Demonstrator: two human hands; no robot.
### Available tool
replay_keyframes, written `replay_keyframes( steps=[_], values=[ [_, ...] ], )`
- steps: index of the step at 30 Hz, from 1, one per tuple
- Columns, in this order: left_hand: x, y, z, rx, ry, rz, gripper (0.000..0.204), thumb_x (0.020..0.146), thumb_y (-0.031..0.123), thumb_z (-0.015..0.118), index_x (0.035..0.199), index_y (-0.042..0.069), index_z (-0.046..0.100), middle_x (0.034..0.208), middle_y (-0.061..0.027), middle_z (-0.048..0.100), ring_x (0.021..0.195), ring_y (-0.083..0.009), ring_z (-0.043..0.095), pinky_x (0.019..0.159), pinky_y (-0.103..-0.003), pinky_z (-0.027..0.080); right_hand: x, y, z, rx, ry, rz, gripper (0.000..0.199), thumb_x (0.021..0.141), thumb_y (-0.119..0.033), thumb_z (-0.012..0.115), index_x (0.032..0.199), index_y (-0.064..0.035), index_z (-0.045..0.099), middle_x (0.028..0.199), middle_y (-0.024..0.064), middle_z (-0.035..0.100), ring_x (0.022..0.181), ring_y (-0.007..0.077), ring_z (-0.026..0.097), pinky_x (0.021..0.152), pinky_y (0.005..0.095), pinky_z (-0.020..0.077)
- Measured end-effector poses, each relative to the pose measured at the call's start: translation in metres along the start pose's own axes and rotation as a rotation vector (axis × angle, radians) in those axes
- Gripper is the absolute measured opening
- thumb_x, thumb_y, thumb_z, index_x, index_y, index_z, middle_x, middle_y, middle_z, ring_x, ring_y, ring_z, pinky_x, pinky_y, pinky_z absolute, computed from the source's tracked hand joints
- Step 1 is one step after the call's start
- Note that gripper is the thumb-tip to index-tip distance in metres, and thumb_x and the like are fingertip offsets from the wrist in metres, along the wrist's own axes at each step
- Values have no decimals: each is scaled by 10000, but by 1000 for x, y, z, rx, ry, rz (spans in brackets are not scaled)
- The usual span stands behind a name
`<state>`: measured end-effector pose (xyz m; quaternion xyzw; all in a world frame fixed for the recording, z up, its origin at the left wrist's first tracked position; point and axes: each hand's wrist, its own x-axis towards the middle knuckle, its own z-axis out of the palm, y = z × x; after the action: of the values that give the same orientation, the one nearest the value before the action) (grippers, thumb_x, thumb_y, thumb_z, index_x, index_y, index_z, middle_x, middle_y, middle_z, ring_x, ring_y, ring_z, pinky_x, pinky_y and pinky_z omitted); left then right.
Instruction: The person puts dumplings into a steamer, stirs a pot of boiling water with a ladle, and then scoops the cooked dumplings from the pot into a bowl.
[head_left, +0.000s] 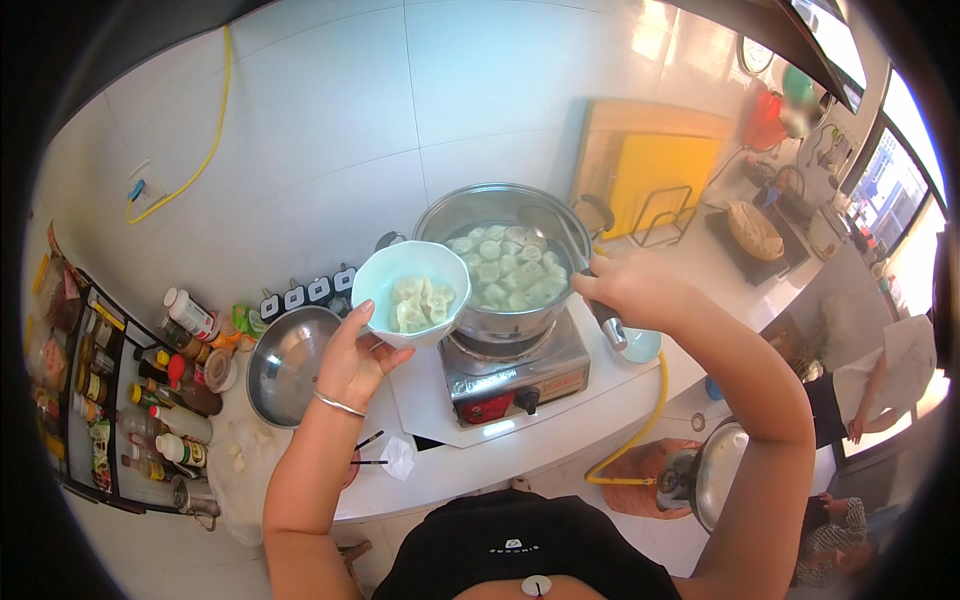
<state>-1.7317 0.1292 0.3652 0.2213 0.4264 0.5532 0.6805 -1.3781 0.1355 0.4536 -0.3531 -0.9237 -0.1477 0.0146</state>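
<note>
My left hand [360, 350] is closed on the rim and side of a pale, many-sided bowl [455, 300], with several cooked dumplings [420, 303] inside. The bowl is held just left of a steel pot [510, 328], overlapping its near-left edge from here. Many more dumplings [505, 270] float in the pot's cloudy water. Over the pot's right side, my right hand [630, 290] grips the dark handle of a metal ladle [608, 322]. Its round head [540, 222] lies at the far right inside the pot, partly blurred by steam. Under the pot is a gas stove [510, 385].
A steel basin [285, 365] and several seasoning bottles [180, 420] stand to the left. A small pale bowl [642, 345] sits right of the stove, near a yellow gas hose [660, 400]. Cutting boards [660, 180] lean behind. Another person [880, 385] is at far right.
</note>
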Motion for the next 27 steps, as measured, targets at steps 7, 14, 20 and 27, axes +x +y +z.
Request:
replay_keyframes(
  steps=[7,14,20,27],
  values=[
    [-8,0,-6,5,-28,-4,625,770,359,693,1249,51,436,1148,-175,476,973,-294,574,706,-411,566,4,7,29,8,-19,4,150,704,-130,654,816,-91,562,711,89,563,689,273,608,589,385,476],
    [-12,3,-21,-11,-42,4,638,770,371,694,1258,60,424,1147,-169,470,976,-298,578,691,-404,572,2,10,59,583,388,355,194,770,-148,669,946,-82,623,779,103,660,701,271,625,627,332,492],
    [-14,5,-27,-8,-45,24,647,766,363,702,1254,50,417,1139,-174,474,964,-304,585,671,-403,583,9,10,80,1246,406,847,206,815,-157,661,984,-43,624,714,45,627,596,104,599,529,236,482],
    [-15,5,-31,-76,-10,-11,511,819,320,659,1228,81,469,1154,-127,546,952,-280,630,613,-398,609,19,-4,90,1596,542,984,164,829,-151,647,940,-32,627,667,60,613,515,111,576,479,232,483]
  ],
)
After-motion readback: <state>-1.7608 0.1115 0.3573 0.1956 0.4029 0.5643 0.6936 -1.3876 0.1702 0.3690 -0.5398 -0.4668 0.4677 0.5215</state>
